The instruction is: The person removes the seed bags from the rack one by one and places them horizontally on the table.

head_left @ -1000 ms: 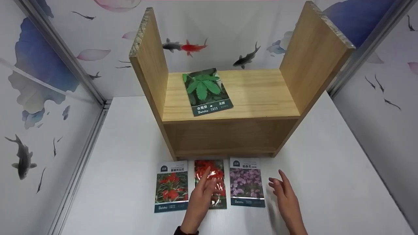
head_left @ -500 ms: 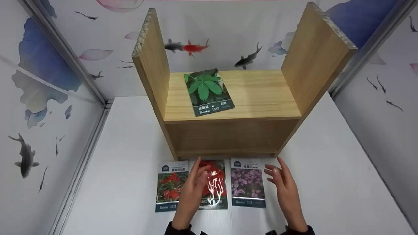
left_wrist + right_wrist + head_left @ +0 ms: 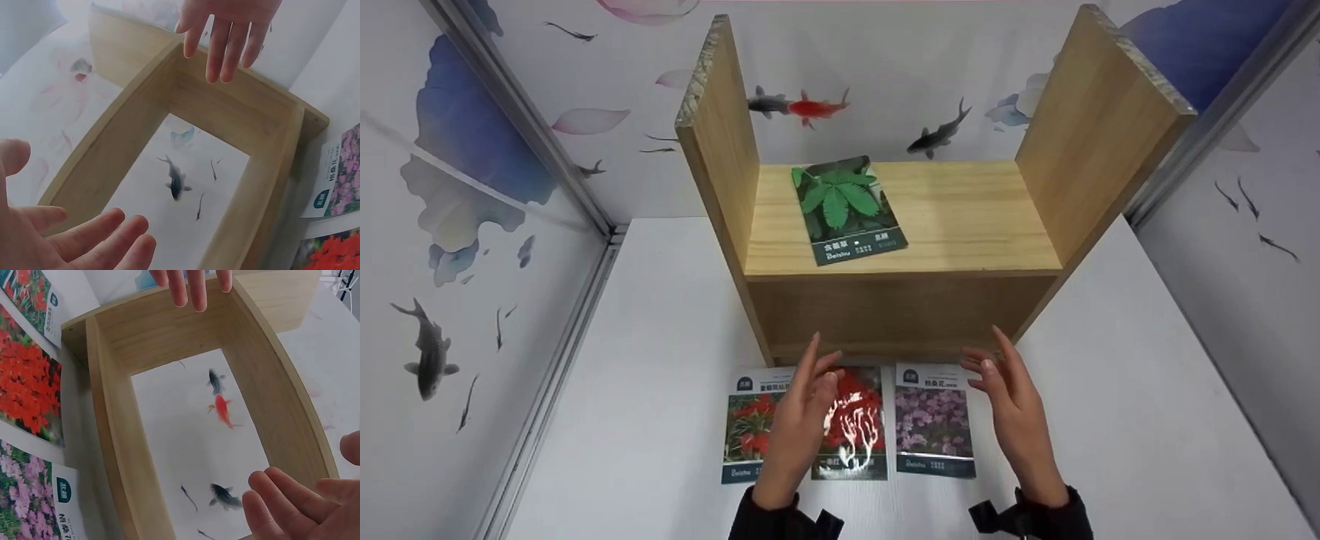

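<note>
1. Right now the left hand [image 3: 793,427] hovers with straight, loosely spread fingers above the middle seed packet [image 3: 853,424], a glossy one printed with red flowers, and holds nothing; whether the palm brushes the packet cannot be told.
2. That middle packet lies flat on the white table [image 3: 660,420], just in front of the wooden shelf [image 3: 900,300], between two other packets.
3. Likewise the right hand [image 3: 1014,420] is raised with its fingers straight and a little apart, gripping nothing, at the right edge of the purple-flower packet [image 3: 934,424].
4. Both hands point their fingertips toward the shelf's lower opening, palms turned partly toward each other.
5. From the left wrist view, the left hand's fingers [image 3: 107,230] show relaxed and apart at the bottom, with the right hand [image 3: 228,28] hanging open at the top over the shelf frame.
6. From the right wrist view, the right hand's fingers [image 3: 287,495] lie loose and separate in the lower corner, and the other hand's fingertips show at the top edge.
7. Left of the middle packet sits a third packet with red blooms and green leaves [image 3: 754,427], touching or nearly touching its neighbour.
8. Up on the shelf's upper board lies a green-leaf packet [image 3: 847,210], slightly turned, between the two upright side panels.
9. Around the table stand white walls [image 3: 472,262] painted with fish and petals.
</note>
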The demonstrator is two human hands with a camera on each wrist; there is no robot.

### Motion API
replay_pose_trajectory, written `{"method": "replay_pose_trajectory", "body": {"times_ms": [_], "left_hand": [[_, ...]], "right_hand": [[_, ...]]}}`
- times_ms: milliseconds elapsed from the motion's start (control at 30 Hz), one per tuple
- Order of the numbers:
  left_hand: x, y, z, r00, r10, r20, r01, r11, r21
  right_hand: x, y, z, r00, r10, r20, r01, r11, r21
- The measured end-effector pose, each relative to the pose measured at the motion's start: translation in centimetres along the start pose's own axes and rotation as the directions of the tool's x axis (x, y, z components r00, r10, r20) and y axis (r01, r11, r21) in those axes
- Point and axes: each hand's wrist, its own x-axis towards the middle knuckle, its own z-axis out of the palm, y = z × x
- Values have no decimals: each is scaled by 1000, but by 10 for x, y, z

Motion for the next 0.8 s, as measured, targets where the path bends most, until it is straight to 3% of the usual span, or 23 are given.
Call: {"method": "replay_pose_trajectory", "body": {"times_ms": [367,533,800], "left_hand": [[12,14,-13,995,96,-27,-96,995,0],[21,19,-19,989,144,-43,-144,990,12],[34,36,-21,994,89,-64,-88,996,25]], "right_hand": [[25,-19,-3,992,-127,18,125,989,83],[37,-27,0,991,-132,32,127,985,119],[54,-43,10,986,-141,85,128,981,143]]}}
